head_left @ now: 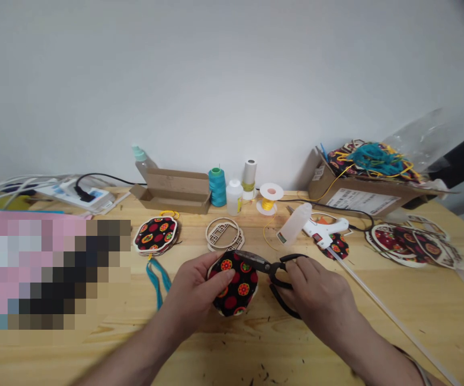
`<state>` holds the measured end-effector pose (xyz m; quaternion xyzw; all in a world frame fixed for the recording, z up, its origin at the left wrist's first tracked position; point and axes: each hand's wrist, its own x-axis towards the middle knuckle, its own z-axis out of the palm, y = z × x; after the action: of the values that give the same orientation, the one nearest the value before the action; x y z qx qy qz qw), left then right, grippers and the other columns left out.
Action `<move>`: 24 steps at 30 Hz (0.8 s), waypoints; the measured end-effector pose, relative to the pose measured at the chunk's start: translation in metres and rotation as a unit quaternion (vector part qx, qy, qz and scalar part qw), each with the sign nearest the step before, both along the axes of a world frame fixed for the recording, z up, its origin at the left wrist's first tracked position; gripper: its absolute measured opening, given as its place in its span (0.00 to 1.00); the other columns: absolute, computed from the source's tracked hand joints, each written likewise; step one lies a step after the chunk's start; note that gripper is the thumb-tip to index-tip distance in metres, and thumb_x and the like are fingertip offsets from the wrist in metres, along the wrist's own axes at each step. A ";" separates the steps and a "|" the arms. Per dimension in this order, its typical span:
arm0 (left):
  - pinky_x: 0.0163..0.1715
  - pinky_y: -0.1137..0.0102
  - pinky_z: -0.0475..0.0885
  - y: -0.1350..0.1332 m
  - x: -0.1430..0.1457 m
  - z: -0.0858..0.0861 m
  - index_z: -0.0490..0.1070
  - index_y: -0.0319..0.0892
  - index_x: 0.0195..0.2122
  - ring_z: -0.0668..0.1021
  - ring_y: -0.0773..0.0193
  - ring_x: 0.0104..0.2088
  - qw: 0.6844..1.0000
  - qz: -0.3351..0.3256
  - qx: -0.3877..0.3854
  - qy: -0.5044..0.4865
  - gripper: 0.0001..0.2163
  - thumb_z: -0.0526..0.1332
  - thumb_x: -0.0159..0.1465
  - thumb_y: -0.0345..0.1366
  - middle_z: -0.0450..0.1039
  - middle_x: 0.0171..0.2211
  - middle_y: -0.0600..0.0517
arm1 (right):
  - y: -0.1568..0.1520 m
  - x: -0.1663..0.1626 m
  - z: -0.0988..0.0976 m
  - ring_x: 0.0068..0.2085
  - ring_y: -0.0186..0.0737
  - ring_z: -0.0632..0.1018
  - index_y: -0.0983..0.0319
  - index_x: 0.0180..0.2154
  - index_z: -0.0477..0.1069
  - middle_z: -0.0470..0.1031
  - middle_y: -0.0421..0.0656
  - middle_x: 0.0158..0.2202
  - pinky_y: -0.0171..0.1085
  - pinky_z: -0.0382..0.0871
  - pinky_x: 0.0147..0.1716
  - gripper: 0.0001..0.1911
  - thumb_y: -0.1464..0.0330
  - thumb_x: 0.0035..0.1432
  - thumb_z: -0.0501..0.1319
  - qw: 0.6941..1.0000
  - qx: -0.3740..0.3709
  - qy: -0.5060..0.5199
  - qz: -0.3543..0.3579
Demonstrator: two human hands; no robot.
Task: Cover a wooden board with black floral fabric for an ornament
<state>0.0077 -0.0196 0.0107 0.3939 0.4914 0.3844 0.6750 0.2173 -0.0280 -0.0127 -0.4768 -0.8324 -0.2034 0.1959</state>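
Note:
My left hand (201, 284) grips a round piece of black fabric with red and orange flowers (237, 287), thumb on its front; a pale rim shows along its lower edge. In my right hand (316, 292) are black-handled scissors (267, 266), with fingers through the loops. The blades point left and lie across the fabric's top edge. How far the blades are parted is hard to see. Just behind the fabric lie pale wooden lattice rings (226, 235). Dark scraps (264, 371) are scattered on the wooden table (199, 348) below my hands.
A white glue gun (324, 230) with a long glue stick lies right of centre, near a translucent bottle (295, 224). Thread spools (217, 187) and a cardboard tray (175, 190) line the wall. Finished-looking fabric pieces (156, 234) lie left; a full carton (360, 187) stands right.

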 end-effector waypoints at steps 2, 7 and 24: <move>0.29 0.72 0.73 0.000 0.000 0.001 0.74 0.38 0.37 0.78 0.62 0.28 1.000 0.002 0.001 0.002 0.11 0.64 0.53 0.33 0.80 0.29 0.50 | 0.000 0.000 0.000 0.22 0.38 0.68 0.63 0.24 0.69 0.69 0.44 0.20 0.37 0.50 0.19 0.20 0.64 0.62 0.46 1.000 0.000 0.002 0.001; 0.28 0.71 0.73 0.000 0.000 0.000 0.74 0.38 0.37 0.78 0.61 0.28 1.000 0.003 -0.006 0.004 0.11 0.65 0.52 0.34 0.79 0.28 0.50 | -0.001 -0.001 0.000 0.22 0.38 0.68 0.63 0.24 0.68 0.69 0.44 0.20 0.37 0.50 0.19 0.19 0.65 0.62 0.46 1.000 0.007 0.009 0.000; 0.31 0.67 0.73 0.002 -0.005 -0.010 0.74 0.39 0.40 0.78 0.59 0.30 1.000 -0.017 0.005 -0.006 0.12 0.64 0.54 0.35 0.78 0.30 0.49 | 0.005 0.005 0.004 0.29 0.40 0.74 0.62 0.30 0.69 0.73 0.42 0.27 0.35 0.60 0.25 0.14 0.57 0.47 0.62 0.985 -0.123 0.118 -0.019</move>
<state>0.0032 -0.0173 0.0007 0.4033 0.4782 0.3781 0.6824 0.2221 -0.0232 -0.0091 -0.5339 -0.8128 -0.0452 0.2286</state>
